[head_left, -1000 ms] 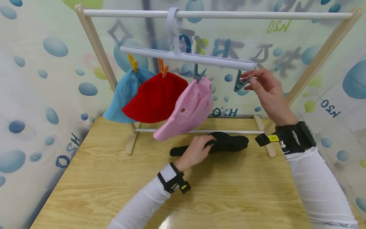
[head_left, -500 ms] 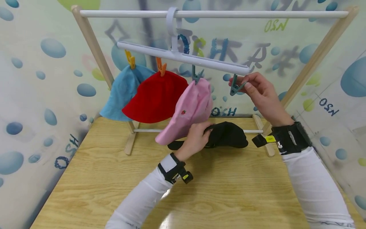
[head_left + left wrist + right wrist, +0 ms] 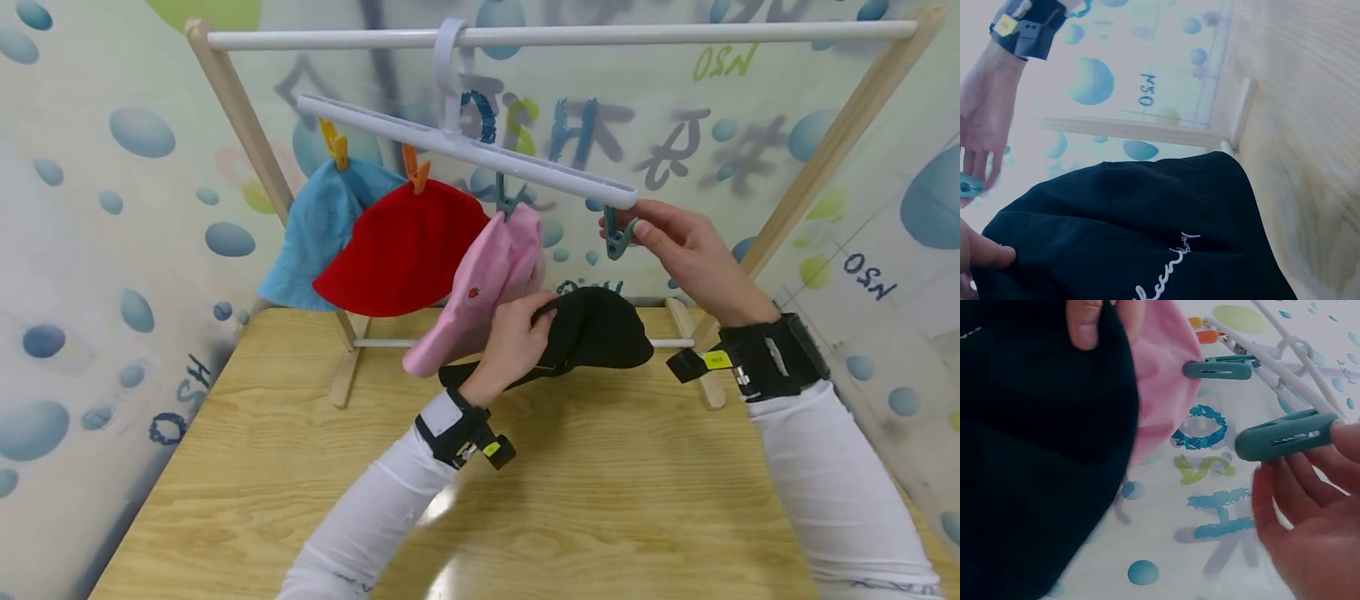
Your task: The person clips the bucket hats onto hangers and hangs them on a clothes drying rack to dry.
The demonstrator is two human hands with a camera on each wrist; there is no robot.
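My left hand (image 3: 517, 337) pinches the crown of a black cap (image 3: 600, 329), lifted over the table with its brim toward the left. White script shows on the cap (image 3: 1085, 187) in the left wrist view. Up at the right end of the white hanger (image 3: 525, 167), my right hand (image 3: 686, 250) pinches a dark green clothespin (image 3: 617, 235) between thumb and fingers. From the same hanger hang a blue hat (image 3: 311, 237) on a yellow clip, a red hat (image 3: 408, 250) on an orange clip, and a pink cap (image 3: 487, 279) on another green clip (image 3: 507, 200).
The hanger hooks over the white rail (image 3: 675, 35) of a wooden rack, whose right post (image 3: 847, 142) stands beyond my right hand. A lower white bar (image 3: 671, 342) runs near the wooden table (image 3: 637, 483). Patterned walls (image 3: 112, 208) enclose the back and sides.
My left hand has raised the black cap off the table toward the right-hand clothespin. My right hand has drawn that clothespin down and left, tilting the hanger's right end lower.
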